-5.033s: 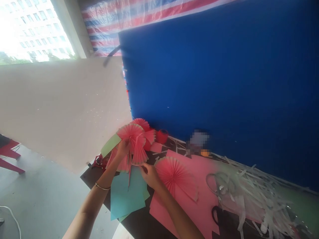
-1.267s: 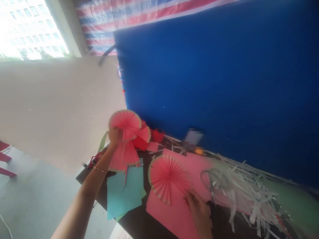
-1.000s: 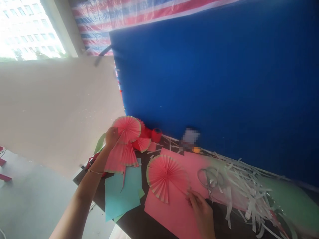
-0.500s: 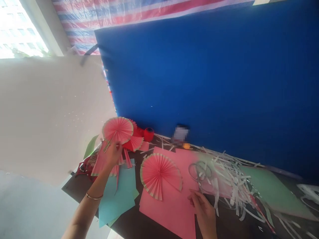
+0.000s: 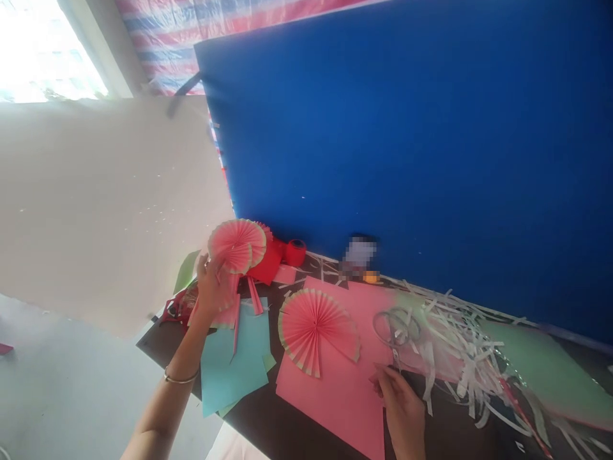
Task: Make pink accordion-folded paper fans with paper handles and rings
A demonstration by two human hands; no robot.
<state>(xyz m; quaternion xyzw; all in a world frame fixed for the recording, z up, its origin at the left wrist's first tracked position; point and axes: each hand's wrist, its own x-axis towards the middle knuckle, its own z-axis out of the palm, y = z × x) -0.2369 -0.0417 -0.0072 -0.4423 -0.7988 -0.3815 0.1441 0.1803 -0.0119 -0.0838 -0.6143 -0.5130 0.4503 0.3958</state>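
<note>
My left hand (image 5: pixel 211 287) is closed on a small pleated pink paper fan (image 5: pixel 240 259) with a pale green edge. This piece overlaps a rounder pink fan (image 5: pixel 223 237) behind it, at the back left of the table. A larger opened pink fan (image 5: pixel 316 329) lies on pink paper sheets (image 5: pixel 335 409) in the middle. By the right edge of those sheets is my right hand (image 5: pixel 400 406), its thumb and fingertips drawn together; whether anything is between them is hidden. Just above it lie scissors (image 5: pixel 395 329), partly blurred.
Blue sheets (image 5: pixel 234 377) lie at left. Behind stand a red roll (image 5: pixel 295 253) and a tall blue panel (image 5: pixel 397 160). White paper strips (image 5: pixel 460 351) are heaped at right, beside a green sheet (image 5: pixel 541 370). A red pen-like stick (image 5: pixel 520 409) lies among them.
My left hand has taken hold of the small fan from beside the round one and moved it left, in front of it. The right hand stays by the pink sheets. The view has shifted slightly.
</note>
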